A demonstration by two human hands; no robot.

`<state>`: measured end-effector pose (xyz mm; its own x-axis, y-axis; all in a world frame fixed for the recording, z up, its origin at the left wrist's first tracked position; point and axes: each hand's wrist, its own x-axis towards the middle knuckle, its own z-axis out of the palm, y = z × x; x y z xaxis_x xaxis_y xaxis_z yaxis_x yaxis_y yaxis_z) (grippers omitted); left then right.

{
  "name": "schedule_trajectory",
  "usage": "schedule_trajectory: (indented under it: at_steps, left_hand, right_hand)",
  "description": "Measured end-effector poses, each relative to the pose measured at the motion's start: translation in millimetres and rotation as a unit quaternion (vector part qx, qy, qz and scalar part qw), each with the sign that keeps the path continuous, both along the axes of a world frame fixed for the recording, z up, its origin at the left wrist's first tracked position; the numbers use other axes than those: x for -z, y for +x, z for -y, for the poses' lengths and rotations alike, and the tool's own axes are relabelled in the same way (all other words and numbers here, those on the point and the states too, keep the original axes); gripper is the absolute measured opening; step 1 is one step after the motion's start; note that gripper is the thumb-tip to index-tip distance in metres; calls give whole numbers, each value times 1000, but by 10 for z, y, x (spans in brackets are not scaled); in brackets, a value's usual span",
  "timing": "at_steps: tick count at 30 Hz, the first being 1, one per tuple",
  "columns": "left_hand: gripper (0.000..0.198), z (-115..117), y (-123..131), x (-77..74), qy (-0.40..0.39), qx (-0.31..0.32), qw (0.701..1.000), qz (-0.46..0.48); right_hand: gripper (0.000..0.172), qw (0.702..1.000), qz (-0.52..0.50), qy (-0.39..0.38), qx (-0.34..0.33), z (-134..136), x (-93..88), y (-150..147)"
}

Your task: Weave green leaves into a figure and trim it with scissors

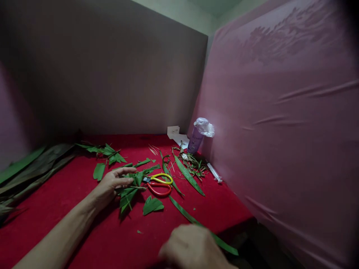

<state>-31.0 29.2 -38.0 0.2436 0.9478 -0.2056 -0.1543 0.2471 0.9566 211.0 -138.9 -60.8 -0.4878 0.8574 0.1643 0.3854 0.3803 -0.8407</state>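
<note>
My left hand (pixel 114 182) is closed around a bunch of cut and folded green leaves (pixel 129 197) with a thin brown stem. Just right of those fingers lies a pair of scissors (pixel 159 184) with one yellow and one red handle; leaves partly cover its blades. Near the bottom edge, my right hand (pixel 193 244) is smeared by motion, its fingers hidden. Behind it a long green leaf strip (pixel 185 213) runs across the cloth. A folded leaf piece (pixel 153 205) lies between the two hands.
A red cloth (pixel 112 239) covers the table. More cut leaves (pixel 108 151) lie at the back, and long leaves (pixel 36 172) at the left. Toward the right are a leaf-and-twig pile (pixel 196 164), a purple container (pixel 195 140) with clear plastic, white paper (pixel 174 131) and a syringe (pixel 214 172).
</note>
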Motion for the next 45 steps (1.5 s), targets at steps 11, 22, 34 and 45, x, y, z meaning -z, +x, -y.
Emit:
schedule_trajectory:
  at_steps: [11, 22, 34, 45]
  left_hand:
    - [45, 17, -10, -11, 3, 15, 1000, -3]
    - [46, 39, -27, -20, -3, 6, 999, 36]
    - [43, 86, -24, -95, 35, -42, 996, 70]
    - [43, 119, 39, -92, 10, -3, 997, 82]
  right_hand:
    - [10, 904, 343, 98, 238, -263, -55, 650]
    - [10, 892, 322, 99, 300, -1325, -662, 536]
    - [31, 983, 81, 58, 152, -1849, -347, -293]
    - [44, 950, -263, -168, 2, -1674, -174, -464]
